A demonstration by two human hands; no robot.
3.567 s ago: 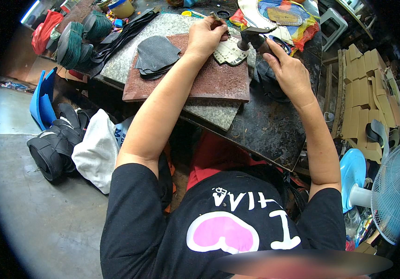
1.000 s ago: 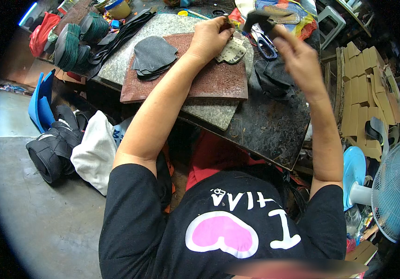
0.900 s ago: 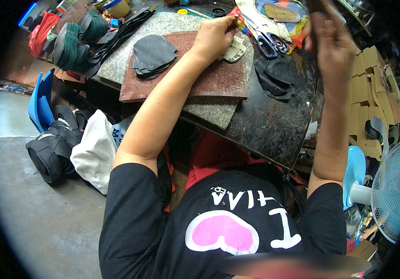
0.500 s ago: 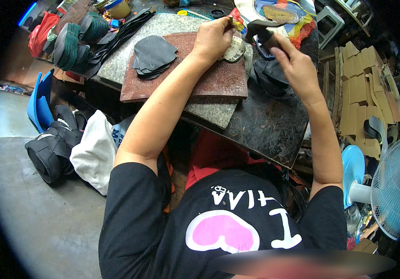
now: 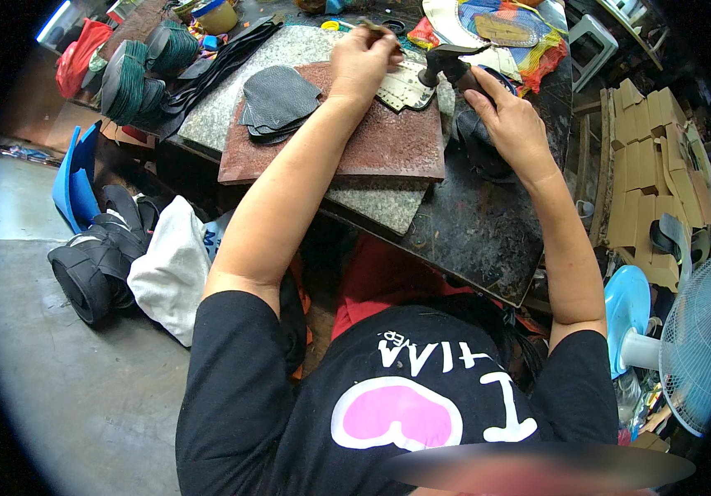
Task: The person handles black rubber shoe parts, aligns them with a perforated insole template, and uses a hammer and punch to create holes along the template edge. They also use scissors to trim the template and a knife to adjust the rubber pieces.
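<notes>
My right hand (image 5: 508,116) grips the handle of a dark hammer (image 5: 454,68). The hammer's head is over the right edge of a flat cream template (image 5: 405,89) dotted with small holes. My left hand (image 5: 362,68) is closed at the template's upper left. A small brownish thing shows at its fingertips, too blurred to name. Beneath lies a reddish-brown board (image 5: 330,153), set on a grey stone slab (image 5: 380,207). Left of my left forearm, a stack of dark textured cut pieces (image 5: 279,99) rests on the board.
Dark material (image 5: 483,145) lies under my right wrist. Green cord spools (image 5: 124,87) and black strips (image 5: 215,70) are at the far left, a colourful mesh bag (image 5: 541,54) at the far right. A fan (image 5: 694,339) and cardboard (image 5: 645,182) stand right of the table.
My left hand has moved slightly left, uncovering more of the template. The hammer has come down and left, its head now over the template's edge.
</notes>
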